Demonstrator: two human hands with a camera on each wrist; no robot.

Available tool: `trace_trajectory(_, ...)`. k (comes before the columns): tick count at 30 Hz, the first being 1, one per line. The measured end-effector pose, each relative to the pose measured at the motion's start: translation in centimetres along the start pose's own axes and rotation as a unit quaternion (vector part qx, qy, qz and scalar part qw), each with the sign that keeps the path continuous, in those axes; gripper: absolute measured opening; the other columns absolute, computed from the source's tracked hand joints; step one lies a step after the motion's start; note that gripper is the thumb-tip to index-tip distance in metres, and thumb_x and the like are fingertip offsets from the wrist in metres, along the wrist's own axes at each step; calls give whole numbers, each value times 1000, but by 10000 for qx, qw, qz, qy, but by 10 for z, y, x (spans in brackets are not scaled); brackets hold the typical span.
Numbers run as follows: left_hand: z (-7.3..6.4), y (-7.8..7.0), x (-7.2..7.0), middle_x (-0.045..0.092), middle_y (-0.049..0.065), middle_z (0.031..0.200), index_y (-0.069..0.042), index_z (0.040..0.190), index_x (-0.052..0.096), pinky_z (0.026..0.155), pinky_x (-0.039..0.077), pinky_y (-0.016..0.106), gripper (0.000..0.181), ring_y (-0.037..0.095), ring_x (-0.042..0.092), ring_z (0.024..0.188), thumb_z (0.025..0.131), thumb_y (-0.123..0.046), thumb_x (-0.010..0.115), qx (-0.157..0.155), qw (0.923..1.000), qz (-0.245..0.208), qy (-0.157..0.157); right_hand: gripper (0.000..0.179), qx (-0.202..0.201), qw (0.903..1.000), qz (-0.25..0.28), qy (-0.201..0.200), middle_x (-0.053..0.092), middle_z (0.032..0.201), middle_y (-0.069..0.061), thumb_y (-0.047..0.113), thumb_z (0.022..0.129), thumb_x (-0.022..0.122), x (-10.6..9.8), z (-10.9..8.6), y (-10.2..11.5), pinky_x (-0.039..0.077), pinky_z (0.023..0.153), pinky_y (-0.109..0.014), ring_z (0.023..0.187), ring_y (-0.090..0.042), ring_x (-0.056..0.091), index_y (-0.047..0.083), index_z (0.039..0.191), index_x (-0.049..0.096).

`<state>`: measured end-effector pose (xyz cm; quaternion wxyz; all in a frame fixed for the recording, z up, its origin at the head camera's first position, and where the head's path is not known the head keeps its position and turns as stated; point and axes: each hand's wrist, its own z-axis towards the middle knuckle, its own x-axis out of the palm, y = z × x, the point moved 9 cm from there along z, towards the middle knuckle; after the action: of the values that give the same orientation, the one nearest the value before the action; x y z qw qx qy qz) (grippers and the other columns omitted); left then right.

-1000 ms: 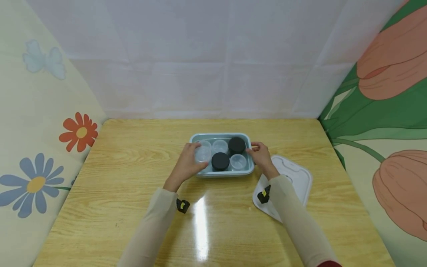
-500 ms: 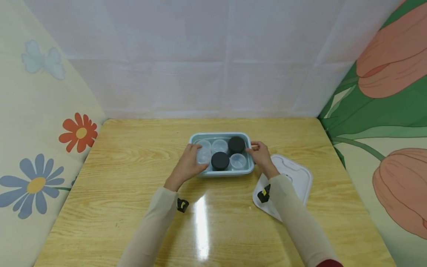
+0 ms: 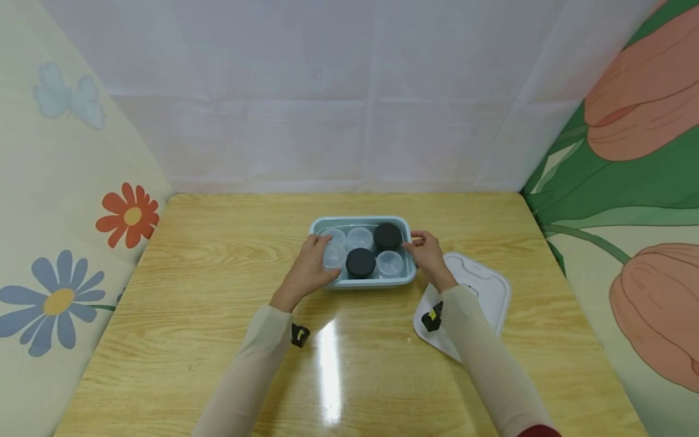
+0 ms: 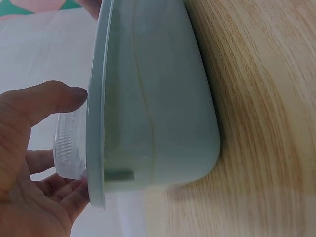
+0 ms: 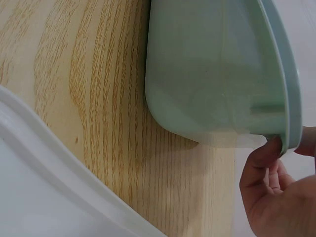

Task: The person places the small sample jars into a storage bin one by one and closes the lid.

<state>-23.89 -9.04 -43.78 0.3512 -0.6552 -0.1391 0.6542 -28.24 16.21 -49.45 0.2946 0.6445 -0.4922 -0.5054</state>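
A pale blue-green plastic bin (image 3: pixel 371 283) stands on the table, holding clear round jars and two black-topped ones. My left hand (image 3: pixel 306 270) is at the bin's left end, its fingers and thumb around a clear jar (image 3: pixel 335 257). In the left wrist view, the ribbed top of that jar (image 4: pixel 69 148) rises above the rim, and the thumb tip is by the rim. At the opposite end my right hand (image 3: pixel 428 258) grips the bin's rim. The right wrist view shows the fingers (image 5: pixel 261 160) hooked at the corner of the rim.
A white lid (image 3: pixel 494 291) lies on the wooden table (image 3: pixel 218 340), partly under the right forearm. Beside the held jar are another clear jar (image 3: pixel 359 240) and a black-topped jar (image 3: pixel 360 264). A white cloth (image 3: pixel 349 121) hangs behind the table.
The clear jar in my left hand has sunk a little lower in the bin and shifted slightly right. My right hand has stayed at the rim.
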Motion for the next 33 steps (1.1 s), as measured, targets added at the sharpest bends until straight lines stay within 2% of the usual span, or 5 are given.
trace_trajectory(4,-1,-1,-1,48,24,118,8,131,46,84,49,47,69,36,51,104,73,-14,77,54,10000,27,-5,41,7,10000,6,24,53,98,-9,11,92,60,1,1,0,43,63,-20,80,-14,50,0,131,50)
trace_trajectory(9,-1,0,2,46,24,121,8,131,46,83,50,47,68,36,49,106,75,-15,76,-44,9999,55,116,40,68,10000,30,55,53,103,-13,14,93,60,1,2,-4,46,68,-27,85,-18,51,3,130,50)
trace_trajectory(12,-1,0,4,46,23,122,8,132,45,82,51,46,68,35,48,107,76,-15,76,-58,9998,137,139,39,-7,10000,85,28,54,99,-13,15,92,62,1,3,-4,46,65,-28,81,-18,51,2,127,52)
trace_trajectory(23,-1,-1,1,48,25,122,12,128,48,85,49,45,69,38,45,111,73,-16,78,153,9977,662,-15,41,39,9999,-65,105,53,102,-10,14,94,59,1,1,-2,43,60,-20,79,-13,49,3,132,49)
trace_trajectory(33,1,-1,6,43,26,131,11,135,41,96,45,45,73,38,42,118,78,-19,76,30,9949,876,490,41,32,9999,-136,26,53,104,-12,15,94,59,1,1,-2,43,62,-21,82,-15,50,3,132,49)
